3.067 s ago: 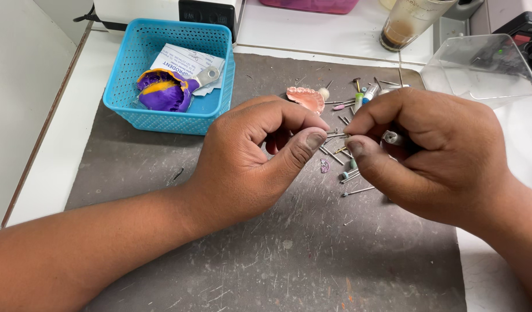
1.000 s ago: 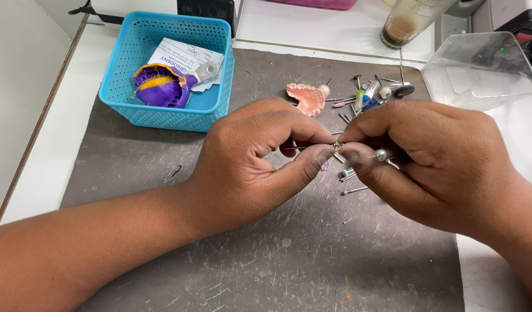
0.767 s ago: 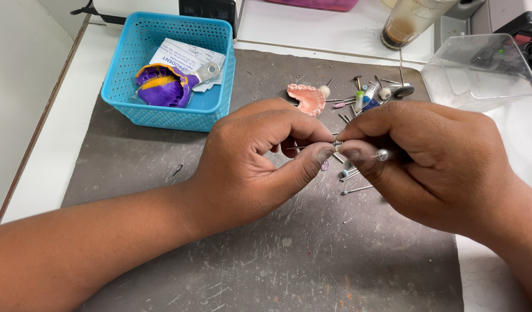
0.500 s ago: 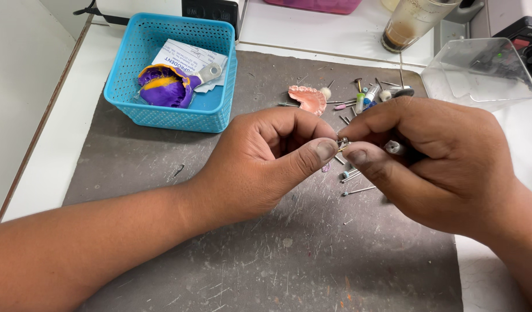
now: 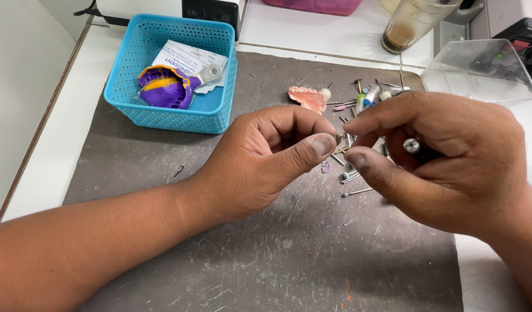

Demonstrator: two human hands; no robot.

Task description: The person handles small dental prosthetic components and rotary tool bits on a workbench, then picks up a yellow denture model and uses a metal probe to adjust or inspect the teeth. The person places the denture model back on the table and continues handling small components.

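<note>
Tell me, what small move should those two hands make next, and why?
Probably ease the thin metal bur straight across into the handpiece tip. The left hand pinches the bur at its fingertips, the right hand holds the tool close by, and the two almost meet.

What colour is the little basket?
Light blue; the basket shows clearly in the head view.
</note>
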